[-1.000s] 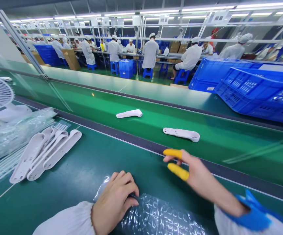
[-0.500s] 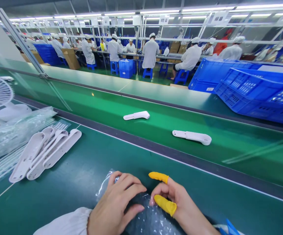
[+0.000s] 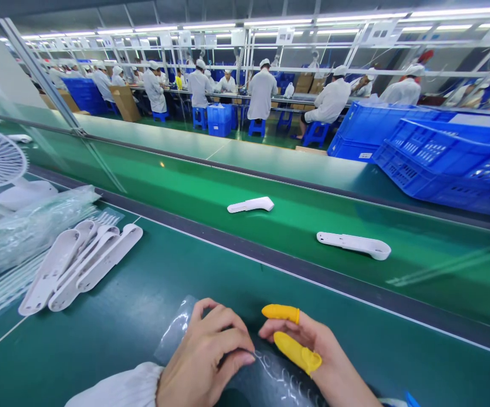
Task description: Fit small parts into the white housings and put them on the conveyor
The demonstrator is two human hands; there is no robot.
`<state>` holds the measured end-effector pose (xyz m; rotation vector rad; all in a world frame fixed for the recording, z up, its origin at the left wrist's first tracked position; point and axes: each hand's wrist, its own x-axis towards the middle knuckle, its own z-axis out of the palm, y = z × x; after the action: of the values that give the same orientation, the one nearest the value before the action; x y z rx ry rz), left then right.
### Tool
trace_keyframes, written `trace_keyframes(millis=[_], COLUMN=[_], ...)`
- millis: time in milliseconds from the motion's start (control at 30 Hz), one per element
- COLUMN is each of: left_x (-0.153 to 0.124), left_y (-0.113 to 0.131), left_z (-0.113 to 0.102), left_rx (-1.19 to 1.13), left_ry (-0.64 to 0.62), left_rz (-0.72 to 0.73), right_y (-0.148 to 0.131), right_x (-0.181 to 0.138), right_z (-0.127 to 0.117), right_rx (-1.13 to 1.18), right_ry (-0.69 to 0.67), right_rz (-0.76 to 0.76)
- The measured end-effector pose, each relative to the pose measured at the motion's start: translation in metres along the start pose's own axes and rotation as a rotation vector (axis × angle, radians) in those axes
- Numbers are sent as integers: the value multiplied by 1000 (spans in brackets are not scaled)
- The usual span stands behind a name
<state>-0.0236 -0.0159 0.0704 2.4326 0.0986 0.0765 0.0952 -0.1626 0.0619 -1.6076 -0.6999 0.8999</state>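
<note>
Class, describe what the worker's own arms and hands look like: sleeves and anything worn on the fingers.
The left hand is bare, with a white gathered fabric sleeve cuff at its wrist. The right hand wears two yellow rubber finger cots; a sliver of blue shows by its wrist.

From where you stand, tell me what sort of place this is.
Most likely a factory assembly line: a green conveyor carries white plastic parts, workers in white coats and caps work at benches behind, and blue crates stand alongside.
</note>
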Motion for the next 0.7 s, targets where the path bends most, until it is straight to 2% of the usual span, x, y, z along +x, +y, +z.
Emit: trace_keyframes(millis=[133,200,333,533,700], left_x=[1,2,2,1,1], left_y=[0,1,2,5,8], left_z=[0,1,5,11,13], left_rx=[40,57,94,109,168], left_ry=[-46,-54,-26,138,148], left_rz=[4,11,17,122,159], right_y=[-7,-7,-5,-8,-4], right_x=[-9,-12,-13,-8,-8], right_z=[-2,0,6,12,10], right_rx=[-540,-686,-823,-882,-897], right_ry=[68,73,91,73,62], right_rz=[-331,-391,-372,-276,-251])
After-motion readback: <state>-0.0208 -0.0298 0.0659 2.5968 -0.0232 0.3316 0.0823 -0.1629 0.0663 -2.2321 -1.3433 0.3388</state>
